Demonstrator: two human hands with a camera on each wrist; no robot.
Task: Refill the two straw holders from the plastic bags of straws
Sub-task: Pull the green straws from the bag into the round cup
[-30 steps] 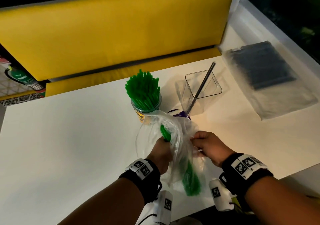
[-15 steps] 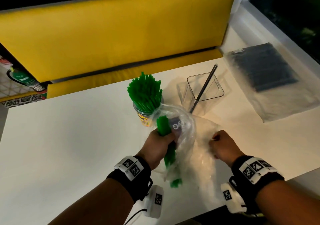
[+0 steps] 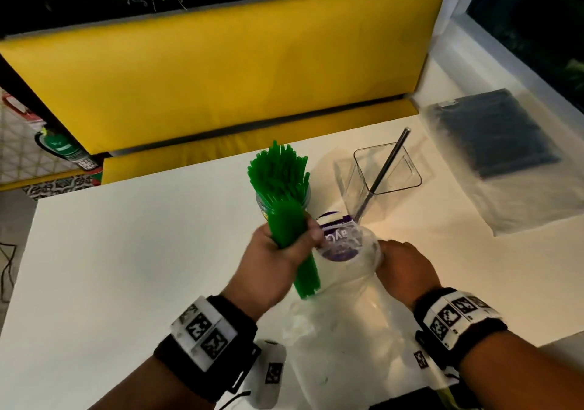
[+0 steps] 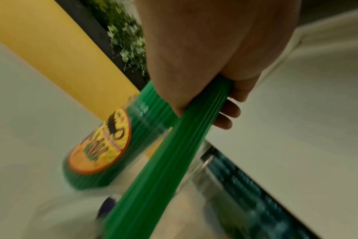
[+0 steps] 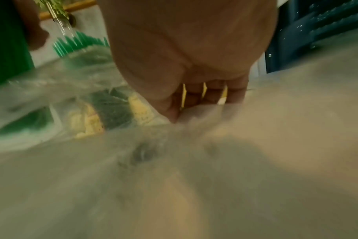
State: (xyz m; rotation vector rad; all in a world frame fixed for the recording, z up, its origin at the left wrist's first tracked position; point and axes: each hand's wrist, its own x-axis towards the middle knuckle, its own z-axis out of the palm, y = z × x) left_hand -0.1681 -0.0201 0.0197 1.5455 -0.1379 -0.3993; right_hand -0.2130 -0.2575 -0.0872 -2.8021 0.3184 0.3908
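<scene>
My left hand (image 3: 284, 248) grips a bundle of green straws (image 3: 295, 248), tilted and fully out of the clear plastic bag (image 3: 344, 286); the same bundle of green straws (image 4: 174, 153) runs from my left hand (image 4: 221, 100) in the left wrist view. My right hand (image 3: 401, 267) pinches the bag's rim, its fingers (image 5: 194, 98) curled onto the film. Just beyond stands a round jar holder (image 3: 303, 197) packed with green straws (image 3: 278, 169), its yellow label (image 4: 100, 142) visible. A clear square holder (image 3: 385, 172) to the right holds one black straw (image 3: 387, 169).
A flat plastic bag of black straws (image 3: 496, 137) lies at the table's far right. A yellow bench (image 3: 221, 68) runs behind the white table (image 3: 126, 251). The table's near edge lies under my wrists.
My left hand has pulled the green bundle up and out of the bag, toward the round jar. My right hand stays on the bag, which has sunk and gone slack.
</scene>
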